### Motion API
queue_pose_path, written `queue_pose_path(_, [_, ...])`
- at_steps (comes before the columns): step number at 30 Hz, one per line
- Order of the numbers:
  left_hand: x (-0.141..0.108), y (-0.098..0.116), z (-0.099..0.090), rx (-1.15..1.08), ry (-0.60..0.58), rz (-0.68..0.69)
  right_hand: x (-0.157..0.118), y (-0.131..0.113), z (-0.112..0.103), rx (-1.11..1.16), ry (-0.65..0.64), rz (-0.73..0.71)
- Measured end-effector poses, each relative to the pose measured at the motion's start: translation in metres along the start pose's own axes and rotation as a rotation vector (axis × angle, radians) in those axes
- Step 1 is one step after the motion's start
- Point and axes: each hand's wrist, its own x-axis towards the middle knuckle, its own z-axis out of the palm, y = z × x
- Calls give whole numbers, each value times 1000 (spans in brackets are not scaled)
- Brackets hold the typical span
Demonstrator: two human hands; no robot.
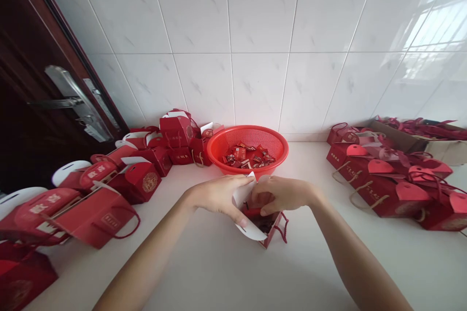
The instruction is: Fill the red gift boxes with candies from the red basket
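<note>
Judging from how things lie, I'd say this job is partway through. One small red cardboard box with a dark red cord handle [272,234] sits near the centre, just on the near side of the bright red plastic mesh basket [283,148], its top open. I see the left hand [219,196] gripping its white-lined flap [251,233] between thumb and fingers. The right hand [286,193] has its fingers curled into the opening; the tips are hidden, so I cannot tell whether they grasp anything.

Small, mostly red wrapped pieces [241,152] lie in the basket, apparently some way below its rim. On the left, red boxes with raised flaps [105,218] look unclosed; on the right, red boxes with folded-in tops [396,197] look closer to finished.

All this stands on a smooth white tabletop [204,262] against a white marbled tile wall [259,82], which reflects a bright window at far right. An open brown carton [443,151] of dark pink ribbons [430,129] stands there too. A dark reddish-brown door [22,34] with a silver metal handle [69,92] fills the far left.
</note>
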Motion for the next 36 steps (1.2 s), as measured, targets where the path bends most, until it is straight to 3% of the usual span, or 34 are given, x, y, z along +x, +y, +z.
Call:
queue_pose_path(4, [-3,-1,0,2,5,-1,-4,-9,0,38,-78,-137])
queue_pose_path(7, [-4,0,1,0,13,6,-5,-14,3,-23,-133,-61])
queue_pose_path(11, [-3,3,3,0,19,-4,-1,-12,6,-174,-4,77])
queue_pose_path(22, [-11,10,0,-41,57,125,-34,-6,-22,15,110,-80])
queue_pose_path(26, [-16,16,0,83,120,54,-27,6,-21,-76,354,64])
queue_pose_path(28, [-17,20,2,100,141,74,-20,5,-17,-166,411,159])
queue_pose_path(32, [-16,24,5,55,77,116,-7,-4,-11,-308,382,276])
queue_pose_path(36, [-14,22,3,-14,9,152,-3,-5,-8,-354,331,304])
